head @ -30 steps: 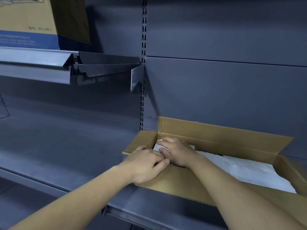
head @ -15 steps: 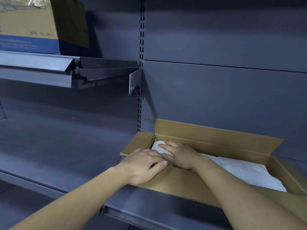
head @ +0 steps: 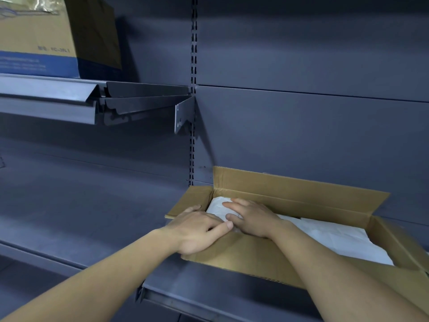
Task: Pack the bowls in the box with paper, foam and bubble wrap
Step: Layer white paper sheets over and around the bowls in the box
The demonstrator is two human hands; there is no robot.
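We note the grey shelf (head: 92,217) carrying the open cardboard box (head: 290,189) at its right. White paper (head: 336,238) lies inside the box. Our left hand (head: 197,228) rests released on the box's left corner; our right hand (head: 250,219) presses flat, fingers straight, on the paper.

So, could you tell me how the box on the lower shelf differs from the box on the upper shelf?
The lower box is plain brown; the upper box has a blue printed band. The lower box is open, with white paper inside under the right hand; the upper box's top is out of view. Both are cardboard.
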